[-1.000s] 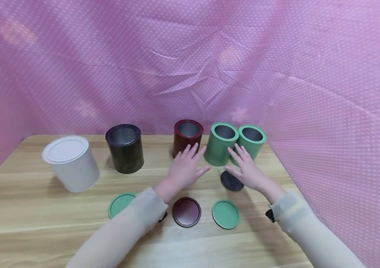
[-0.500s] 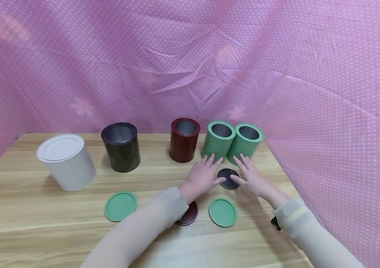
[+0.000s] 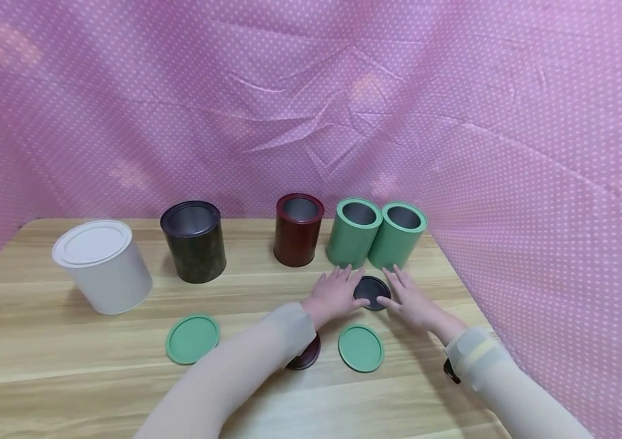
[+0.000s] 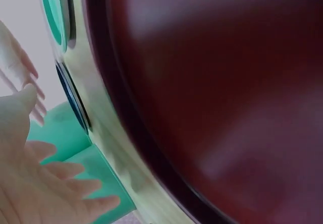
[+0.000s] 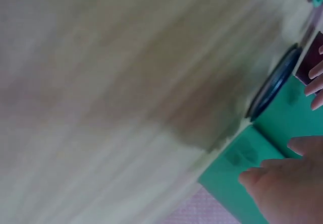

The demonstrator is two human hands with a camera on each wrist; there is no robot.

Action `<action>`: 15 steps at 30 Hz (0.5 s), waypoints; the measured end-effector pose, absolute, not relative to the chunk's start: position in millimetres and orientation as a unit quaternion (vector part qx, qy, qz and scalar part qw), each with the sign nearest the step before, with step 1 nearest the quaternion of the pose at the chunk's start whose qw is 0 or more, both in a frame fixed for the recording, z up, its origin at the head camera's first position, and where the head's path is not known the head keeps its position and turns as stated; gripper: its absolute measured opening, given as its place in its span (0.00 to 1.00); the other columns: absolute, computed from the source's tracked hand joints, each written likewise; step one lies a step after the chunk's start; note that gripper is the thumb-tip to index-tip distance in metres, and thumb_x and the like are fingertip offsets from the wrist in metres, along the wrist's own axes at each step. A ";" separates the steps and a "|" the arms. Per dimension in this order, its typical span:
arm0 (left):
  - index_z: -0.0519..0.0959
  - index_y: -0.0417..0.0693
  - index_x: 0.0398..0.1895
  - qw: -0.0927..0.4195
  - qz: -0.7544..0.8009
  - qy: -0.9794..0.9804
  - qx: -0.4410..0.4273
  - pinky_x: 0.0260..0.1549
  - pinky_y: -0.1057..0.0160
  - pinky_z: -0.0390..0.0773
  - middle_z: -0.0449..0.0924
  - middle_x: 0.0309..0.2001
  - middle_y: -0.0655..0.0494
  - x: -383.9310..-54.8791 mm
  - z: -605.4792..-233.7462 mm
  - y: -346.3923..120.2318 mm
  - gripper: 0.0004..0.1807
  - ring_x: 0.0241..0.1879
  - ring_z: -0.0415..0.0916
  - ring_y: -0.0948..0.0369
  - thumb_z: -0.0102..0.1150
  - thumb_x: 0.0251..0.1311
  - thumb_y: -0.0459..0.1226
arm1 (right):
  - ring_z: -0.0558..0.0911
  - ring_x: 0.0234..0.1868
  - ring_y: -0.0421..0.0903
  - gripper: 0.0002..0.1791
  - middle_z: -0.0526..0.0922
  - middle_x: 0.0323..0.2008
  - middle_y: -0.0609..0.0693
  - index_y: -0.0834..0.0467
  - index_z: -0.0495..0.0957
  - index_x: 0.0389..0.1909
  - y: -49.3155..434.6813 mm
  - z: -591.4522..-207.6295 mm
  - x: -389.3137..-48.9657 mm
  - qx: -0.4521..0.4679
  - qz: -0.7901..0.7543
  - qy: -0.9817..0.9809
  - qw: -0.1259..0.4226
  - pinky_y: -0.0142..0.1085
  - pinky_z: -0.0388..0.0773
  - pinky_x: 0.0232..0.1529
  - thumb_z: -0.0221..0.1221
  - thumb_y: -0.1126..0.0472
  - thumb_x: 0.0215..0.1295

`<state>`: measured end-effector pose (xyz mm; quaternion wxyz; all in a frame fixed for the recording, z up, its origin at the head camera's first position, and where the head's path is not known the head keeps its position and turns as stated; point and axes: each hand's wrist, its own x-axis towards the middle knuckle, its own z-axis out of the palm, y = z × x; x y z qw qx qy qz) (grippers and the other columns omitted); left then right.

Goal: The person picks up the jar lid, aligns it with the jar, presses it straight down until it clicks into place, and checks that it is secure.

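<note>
In the head view a round black lid [image 3: 372, 293] lies on the table between my two hands. My left hand [image 3: 337, 295] is at its left side, fingers spread and pointing forward. On its right side is my right hand [image 3: 411, 301], fingers likewise extended. Neither hand holds anything. Just beyond the fingertips stand two green cans [image 3: 352, 242], side by side and without lids. My left forearm passes over a dark red lid [image 3: 308, 355], hiding part of it; that lid fills much of the left wrist view. A green lid [image 3: 361, 348] lies nearer, below the black one.
Along the back stand an open dark red can [image 3: 296, 244], an open black can [image 3: 199, 253] and a white can [image 3: 116, 280] with its top covered. Another green lid [image 3: 193, 339] lies at left. A pink dotted cloth [image 3: 311, 110] hangs behind and to the right.
My left hand has moved right, from before the dark red can to beside the black lid. My right hand has drawn back from the green cans toward that lid. The view has shifted slightly.
</note>
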<state>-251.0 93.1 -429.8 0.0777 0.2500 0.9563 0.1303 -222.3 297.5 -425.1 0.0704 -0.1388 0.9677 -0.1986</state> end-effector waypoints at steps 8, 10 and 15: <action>0.56 0.57 0.76 0.126 0.175 0.942 0.256 0.70 0.42 0.56 0.53 0.76 0.47 -257.4 -431.3 92.5 0.39 0.74 0.50 0.45 0.49 0.66 0.59 | 0.47 0.72 0.73 0.40 0.43 0.72 0.75 0.66 0.49 0.74 300.7 -429.9 -222.4 -0.133 -0.196 0.968 0.085 0.67 0.55 0.66 0.51 0.48 0.72; 0.57 0.56 0.75 0.133 0.184 0.940 0.256 0.70 0.41 0.55 0.53 0.75 0.46 -258.6 -431.2 91.8 0.38 0.74 0.49 0.44 0.50 0.65 0.59 | 0.48 0.71 0.74 0.40 0.43 0.72 0.75 0.66 0.49 0.74 301.1 -430.1 -222.9 -0.131 -0.194 0.968 0.088 0.66 0.55 0.66 0.51 0.47 0.72; 0.58 0.54 0.75 0.146 0.194 0.936 0.256 0.70 0.41 0.53 0.54 0.75 0.44 -260.8 -431.9 89.8 0.38 0.74 0.48 0.43 0.52 0.65 0.57 | 0.48 0.71 0.74 0.40 0.44 0.72 0.76 0.66 0.50 0.74 301.5 -430.5 -223.7 -0.122 -0.198 0.968 0.097 0.66 0.54 0.67 0.52 0.47 0.72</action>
